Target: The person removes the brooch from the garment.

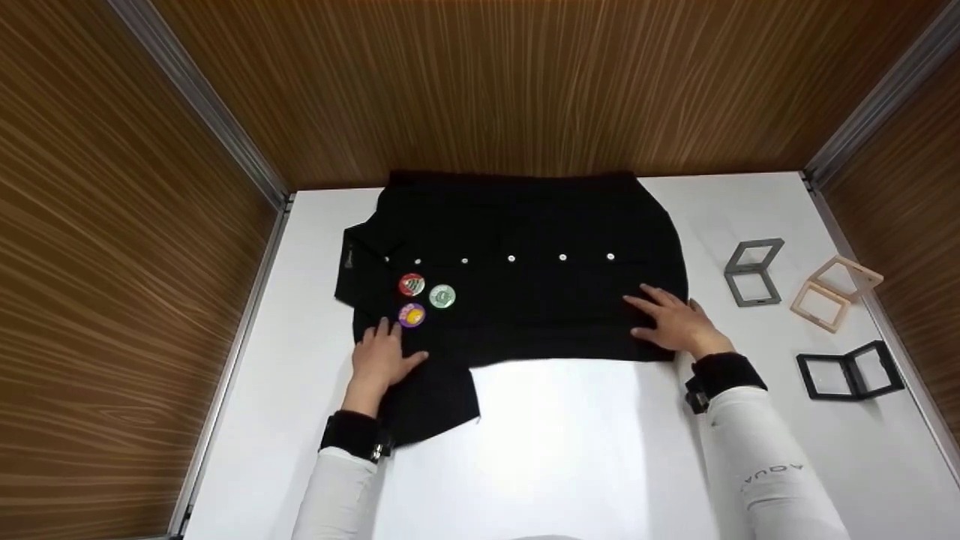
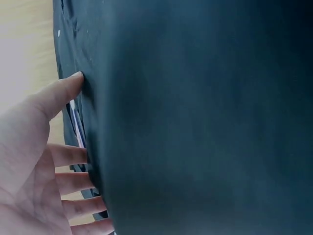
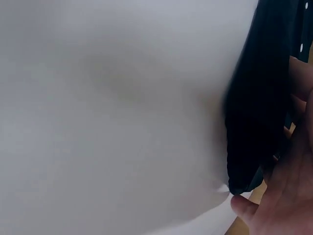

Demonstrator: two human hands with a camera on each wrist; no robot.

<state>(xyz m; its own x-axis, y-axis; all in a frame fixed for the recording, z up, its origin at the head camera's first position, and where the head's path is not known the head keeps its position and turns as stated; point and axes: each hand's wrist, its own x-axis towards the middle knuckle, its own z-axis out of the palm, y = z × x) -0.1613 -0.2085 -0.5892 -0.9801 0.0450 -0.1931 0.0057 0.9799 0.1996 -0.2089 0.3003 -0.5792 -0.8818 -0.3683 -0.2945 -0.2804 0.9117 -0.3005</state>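
A black button-up shirt (image 1: 555,307) lies spread sideways, its collar (image 1: 360,266) at the left and a short sleeve (image 1: 435,405) reaching toward the front. Three round badges sit on the chest: a red one (image 1: 411,284), a green and white one (image 1: 442,296) and a purple one (image 1: 411,315). My left hand (image 1: 379,360) rests on the cloth at the shoulder, fingers extended and thumb spread, just below the purple badge. Near the hem corner at the right, my right hand (image 1: 675,324) rests on the fabric with fingers spread; in the right wrist view its thumb is at the cloth's edge.
Three hinged square frames stand at the right of the white table (image 1: 555,450): a grey one (image 1: 739,289), a beige one (image 1: 841,300) and a black one (image 1: 850,375). Wood-grain panels (image 1: 487,90) wall the table at the back and both sides.
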